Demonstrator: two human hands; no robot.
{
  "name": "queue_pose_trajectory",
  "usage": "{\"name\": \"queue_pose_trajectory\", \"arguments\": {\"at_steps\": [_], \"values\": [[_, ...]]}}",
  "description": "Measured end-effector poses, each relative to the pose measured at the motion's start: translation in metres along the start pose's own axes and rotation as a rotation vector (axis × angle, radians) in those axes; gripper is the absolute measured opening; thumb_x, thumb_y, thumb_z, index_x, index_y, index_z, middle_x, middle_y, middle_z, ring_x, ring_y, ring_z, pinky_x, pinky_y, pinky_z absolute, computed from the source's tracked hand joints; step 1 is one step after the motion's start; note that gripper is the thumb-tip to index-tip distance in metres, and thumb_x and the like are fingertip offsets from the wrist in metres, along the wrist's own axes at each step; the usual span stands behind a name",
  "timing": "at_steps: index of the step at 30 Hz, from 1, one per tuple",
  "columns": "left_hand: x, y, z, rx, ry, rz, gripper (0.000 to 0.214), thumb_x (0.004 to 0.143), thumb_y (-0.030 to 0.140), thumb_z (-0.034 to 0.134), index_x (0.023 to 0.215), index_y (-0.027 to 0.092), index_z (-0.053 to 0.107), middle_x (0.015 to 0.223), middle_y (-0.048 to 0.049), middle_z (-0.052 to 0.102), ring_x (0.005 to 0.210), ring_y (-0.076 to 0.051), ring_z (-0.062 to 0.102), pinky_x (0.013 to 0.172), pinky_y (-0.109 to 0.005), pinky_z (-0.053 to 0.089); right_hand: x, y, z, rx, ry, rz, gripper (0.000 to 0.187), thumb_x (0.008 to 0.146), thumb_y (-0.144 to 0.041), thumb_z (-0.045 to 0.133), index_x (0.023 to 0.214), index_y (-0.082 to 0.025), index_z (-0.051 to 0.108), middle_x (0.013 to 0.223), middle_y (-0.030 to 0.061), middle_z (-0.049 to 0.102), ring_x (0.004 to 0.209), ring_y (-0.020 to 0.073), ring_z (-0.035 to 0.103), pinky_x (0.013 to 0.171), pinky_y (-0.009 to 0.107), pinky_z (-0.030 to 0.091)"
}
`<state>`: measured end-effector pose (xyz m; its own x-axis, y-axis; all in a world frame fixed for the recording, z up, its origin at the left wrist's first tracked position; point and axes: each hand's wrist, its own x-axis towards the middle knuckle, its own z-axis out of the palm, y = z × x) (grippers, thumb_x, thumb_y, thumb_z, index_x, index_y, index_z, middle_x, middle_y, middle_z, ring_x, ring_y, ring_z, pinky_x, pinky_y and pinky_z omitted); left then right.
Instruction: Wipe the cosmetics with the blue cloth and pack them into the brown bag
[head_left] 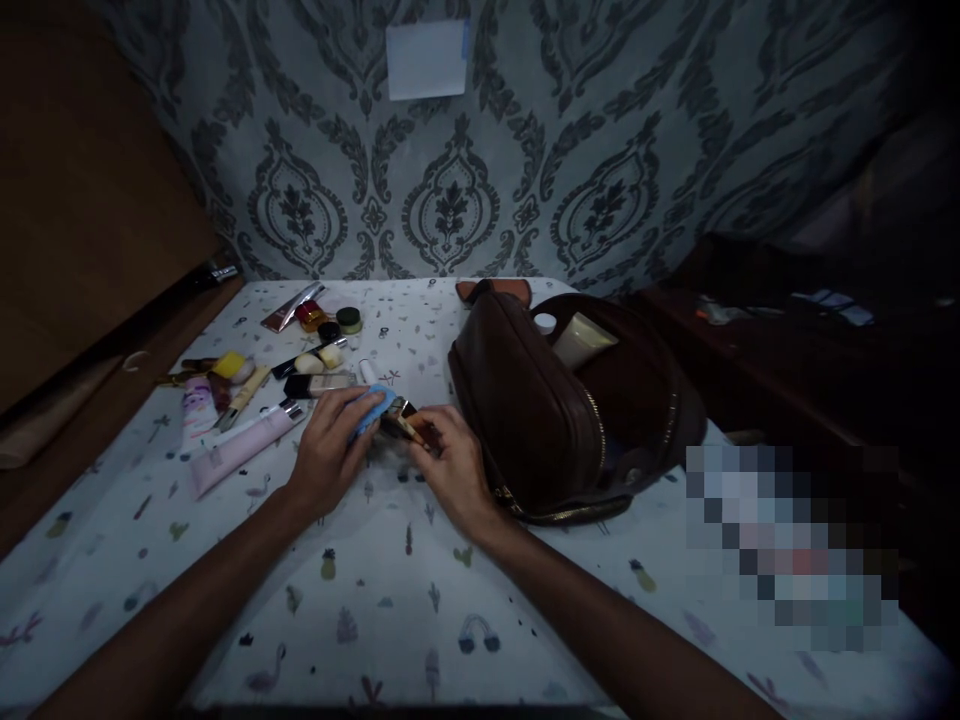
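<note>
Left hand (326, 440) pinches a blue cloth (377, 404); right hand (456, 458) holds, by fingertips, a small glossy item (407, 424) (type unclear) just beside it, above the patterned tablecloth (390, 620). Slick sides could cause a drop.

Blue pad/cloth (377, 403): lt. blue, sm., soft-looking, matte; bunched & bent under the fingers of the L hand (330, 445), which covers approx. half of it; exposed part faces up & twd. the R. Exact shape hidden.

Sm. item (407, 424): dk. brown w/ a tan strip & a shiny, metallic-looking bit at its L/far end; slim, hard-looking. Pinched btwn. thumb & fingers of the R hand (454, 460), tilted, shiny end pointing up-L twd. the pad, other end lost under the fingers. Type unclear, too dim/blurred.

Pad & item v. close, pad just L of item; contact can't be confirmed. Both held just above the surface (390, 600).
</note>
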<state>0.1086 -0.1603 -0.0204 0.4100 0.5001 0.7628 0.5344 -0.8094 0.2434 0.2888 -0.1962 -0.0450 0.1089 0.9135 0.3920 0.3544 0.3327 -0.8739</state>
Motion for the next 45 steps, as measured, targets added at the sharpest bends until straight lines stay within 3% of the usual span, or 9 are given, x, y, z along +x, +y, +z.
{"name": "queue_pose_trajectory", "arguments": {"at_steps": [11,16,21,25,29,33,39,41,45], "values": [[0.004,0.005,-0.005,0.137,0.014,0.277,0.044,0.093,0.010,0.054,0.136,0.019,0.053,0.118,-0.0146,0.063,0.112,-0.026,0.060,0.094,-0.042,0.053,-0.004,-0.004,-0.004,-0.040,-0.049,-0.133,0.014,0.081,-0.011,0.057,0.089,-0.021,0.061,0.090,0.0022,0.052,0.081,0.0165,0.055,0.073,0.027,0.047],[0.008,-0.001,-0.012,0.241,-0.006,0.263,0.038,0.094,0.012,0.049,0.130,0.019,0.056,0.114,-0.0141,0.064,0.107,-0.027,0.061,0.089,-0.043,0.054,0.001,0.005,0.001,0.012,-0.085,-0.066,0.023,0.074,-0.013,0.059,0.095,-0.020,0.064,0.084,0.0004,0.055,0.077,0.0165,0.054,0.070,0.026,0.045],[0.011,-0.002,-0.015,0.324,0.002,0.253,0.034,0.092,0.009,0.053,0.124,0.016,0.058,0.111,-0.0152,0.065,0.103,-0.027,0.060,0.086,-0.042,0.055,0.000,0.013,0.007,0.107,-0.129,0.015,0.018,0.078,-0.018,0.056,0.094,-0.020,0.064,0.085,0.0010,0.064,0.081,0.0189,0.059,0.073,0.029,0.047],[0.007,-0.002,-0.013,0.397,0.030,0.270,0.036,0.091,0.008,0.054,0.125,0.017,0.060,0.113,-0.0148,0.067,0.106,-0.027,0.060,0.090,-0.043,0.054,-0.003,0.008,0.005,-0.026,-0.089,-0.126,0.018,0.079,-0.016,0.057,0.096,-0.020,0.064,0.093,0.0048,0.067,0.090,0.0214,0.061,0.081,0.032,0.048],[0.003,0.000,-0.010,0.410,0.005,0.328,0.031,0.092,0.009,0.055,0.121,0.016,0.063,0.115,-0.0158,0.068,0.110,-0.029,0.061,0.088,-0.044,0.054,-0.005,0.002,0.003,-0.225,-0.053,-0.242,0.017,0.079,-0.014,0.059,0.094,-0.019,0.065,0.082,0.0044,0.063,0.083,0.0216,0.058,0.075,0.031,0.046],[0.003,0.010,-0.007,0.290,-0.054,0.340,0.026,0.092,0.006,0.052,0.116,0.011,0.062,0.108,-0.0169,0.068,0.103,-0.027,0.061,0.086,-0.043,0.056,-0.006,0.001,0.004,-0.298,-0.053,-0.259,0.005,0.082,-0.017,0.060,0.084,-0.020,0.063,0.074,0.0024,0.058,0.076,0.0200,0.055,0.069,0.030,0.043],[0.005,0.025,-0.006,0.006,-0.070,0.368,0.026,0.094,0.007,0.047,0.116,0.012,0.060,0.109,-0.0162,0.066,0.106,-0.025,0.059,0.091,-0.043,0.056,-0.005,0.003,0.004,-0.215,-0.048,-0.188,0.008,0.080,-0.019,0.062,0.088,-0.020,0.064,0.075,0.0012,0.060,0.072,0.0177,0.055,0.066,0.028,0.043],[0.005,0.024,-0.005,-0.019,-0.080,0.364,0.027,0.095,0.007,0.047,0.118,0.013,0.059,0.111,-0.0155,0.065,0.107,-0.025,0.058,0.092,-0.043,0.055,-0.005,0.002,0.004,-0.126,-0.052,-0.108,0.004,0.079,-0.022,0.062,0.082,-0.020,0.063,0.073,-0.0004,0.058,0.068,0.0157,0.053,0.063,0.027,0.042],[0.003,0.012,-0.003,-0.017,-0.111,0.222,0.032,0.095,0.007,0.046,0.124,0.018,0.056,0.114,-0.0124,0.064,0.108,-0.023,0.059,0.092,-0.041,0.053,-0.002,-0.001,0.005,0.145,-0.092,0.132,0.019,0.077,-0.033,0.066,0.069,-0.020,0.056,0.063,-0.0042,0.051,0.060,0.0124,0.048,0.057,0.024,0.039]]}}
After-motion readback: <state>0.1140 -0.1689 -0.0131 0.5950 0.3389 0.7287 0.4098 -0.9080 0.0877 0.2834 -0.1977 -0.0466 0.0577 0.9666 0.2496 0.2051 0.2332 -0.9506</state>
